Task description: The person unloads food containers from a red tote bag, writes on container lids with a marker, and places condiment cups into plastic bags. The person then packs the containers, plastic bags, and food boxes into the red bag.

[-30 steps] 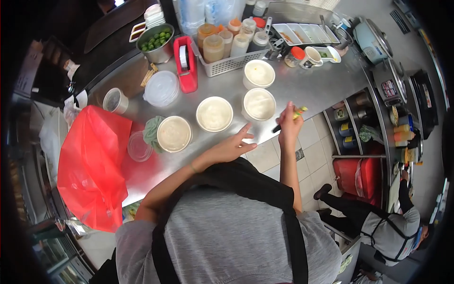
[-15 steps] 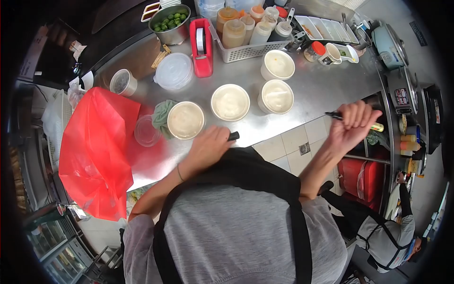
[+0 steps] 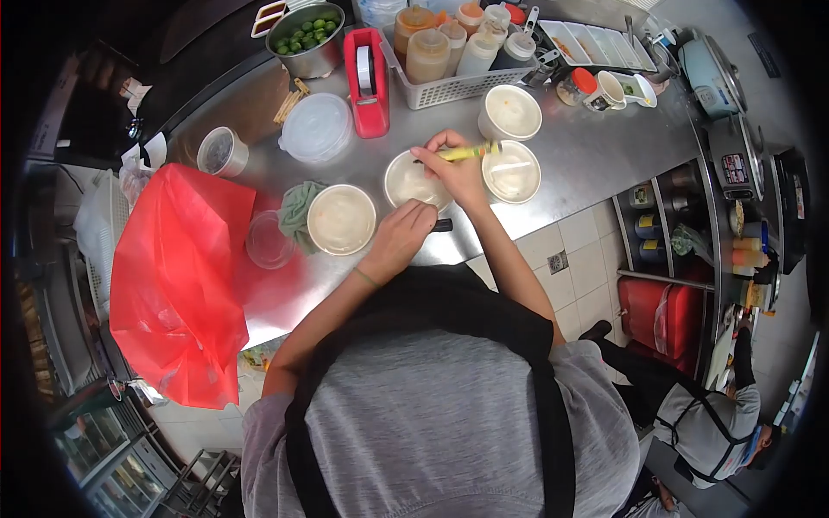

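Observation:
My right hand (image 3: 458,180) is closed around a yellow marker (image 3: 469,153), its dark tip pointing left over the middle round tub (image 3: 400,179). My left hand (image 3: 402,239) lies at that tub's near edge, fingers closed, with a black marker cap (image 3: 443,225) sticking out of it. The tub is pale, and my hands cover part of it. To its left sits another pale tub (image 3: 342,221); two more, a near one (image 3: 511,173) and a far one (image 3: 511,113), stand to its right. Whether the tubs have clear lids I cannot tell.
A red plastic bag (image 3: 177,293) covers the counter's left end, beside a clear lid (image 3: 269,239) and a green cloth (image 3: 299,211). Behind stand stacked lids (image 3: 316,128), a red tape dispenser (image 3: 371,116) and a bottle basket (image 3: 458,90). Another person (image 3: 704,423) is at lower right.
My right hand has swung left from beyond the counter edge to the middle tub, carrying the marker. My left hand has shifted slightly up and right to that tub's edge.

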The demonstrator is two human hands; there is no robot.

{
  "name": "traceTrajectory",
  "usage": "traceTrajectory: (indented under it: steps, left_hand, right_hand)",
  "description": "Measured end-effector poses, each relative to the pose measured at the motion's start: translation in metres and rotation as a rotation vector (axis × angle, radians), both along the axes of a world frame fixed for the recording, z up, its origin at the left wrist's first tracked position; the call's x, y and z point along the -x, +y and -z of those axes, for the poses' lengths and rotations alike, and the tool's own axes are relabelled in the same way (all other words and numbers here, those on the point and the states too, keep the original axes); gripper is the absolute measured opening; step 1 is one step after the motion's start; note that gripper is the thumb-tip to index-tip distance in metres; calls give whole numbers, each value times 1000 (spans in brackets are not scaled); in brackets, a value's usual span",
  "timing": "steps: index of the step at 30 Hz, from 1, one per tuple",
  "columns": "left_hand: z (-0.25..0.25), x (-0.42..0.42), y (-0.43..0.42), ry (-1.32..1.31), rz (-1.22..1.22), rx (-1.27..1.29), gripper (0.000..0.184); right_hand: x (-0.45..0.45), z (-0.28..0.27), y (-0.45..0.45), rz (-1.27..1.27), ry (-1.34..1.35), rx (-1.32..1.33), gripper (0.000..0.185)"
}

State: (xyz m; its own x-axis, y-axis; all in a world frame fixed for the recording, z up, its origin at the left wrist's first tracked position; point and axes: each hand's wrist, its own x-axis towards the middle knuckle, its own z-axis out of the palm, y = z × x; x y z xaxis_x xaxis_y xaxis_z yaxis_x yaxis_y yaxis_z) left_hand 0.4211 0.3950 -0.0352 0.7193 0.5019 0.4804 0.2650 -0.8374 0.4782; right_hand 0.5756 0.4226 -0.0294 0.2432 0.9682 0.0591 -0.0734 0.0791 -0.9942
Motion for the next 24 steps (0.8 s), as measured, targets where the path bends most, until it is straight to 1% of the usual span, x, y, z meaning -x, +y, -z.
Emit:
traceTrajectory:
  steps: [1, 3, 4, 6, 8, 10, 14, 16, 19, 22, 24]
  left_hand:
    - [1, -1, -1, 4, 1, 6, 21]
    - [3, -2, 1, -44, 20, -27, 11]
    - [3, -1, 1, -39, 23, -18, 11]
    - [4, -1, 1, -72, 13, -26, 12]
    - [6, -1, 1, -69, 22, -19, 12]
    - [6, 0, 2, -67, 30, -15, 13]
    - [7, 0, 2, -74, 18, -37, 13]
    - [8, -1, 2, -68, 15, -41, 13]
    - [9, 0, 2, -70, 16, -44, 13]
    - [10, 0, 2, -69, 18, -42, 13]
    - [9, 0, 2, -72, 20, -42, 12]
  right_hand:
    - [1, 5, 2, 1, 4, 6, 12]
    - [8, 11, 3, 90, -107, -89, 20]
    - [12, 13, 1, 93, -103, -81, 20]
    - [17, 11, -1, 105, -249, -111, 21]
    - [19, 8, -3, 114, -242, -59, 21]
    - [21, 2, -4, 76, -309, -42, 19]
    - [21, 6, -3, 94, -319, -60, 17]
    - [20, 7, -3, 92, -374, -33, 16]
    - [22, 5, -3, 131, -322, -73, 18]
    - [23, 0, -5, 122, -366, -95, 18]
    - [22, 4, -4, 138, -345, -88, 18]
